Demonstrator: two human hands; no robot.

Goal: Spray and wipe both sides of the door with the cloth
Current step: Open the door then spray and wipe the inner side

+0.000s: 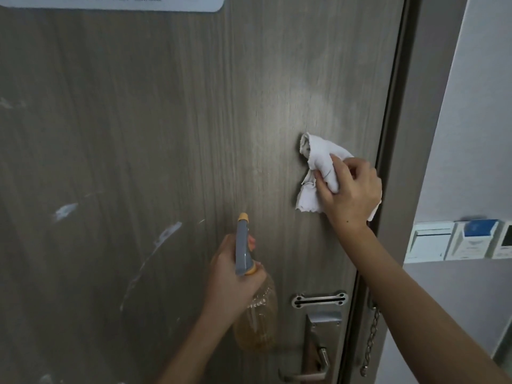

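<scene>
A grey-brown wood-grain door [166,120] fills most of the view, with pale smears on its left half. My right hand [350,189] grips a crumpled white cloth [315,164] and presses it against the door near its right edge. Lower down, my left hand [231,275] holds a spray bottle [256,314] of amber liquid by the neck. Its grey and orange spray head [243,245] points up at the door, a finger at the trigger.
A metal chain-latch plate [320,299] and a lever handle [318,364] sit low on the door. A door chain [370,342] hangs from the frame [410,134]. Wall switches and a card holder [460,239] are on the right wall. A white sign [138,2] is at the door's top.
</scene>
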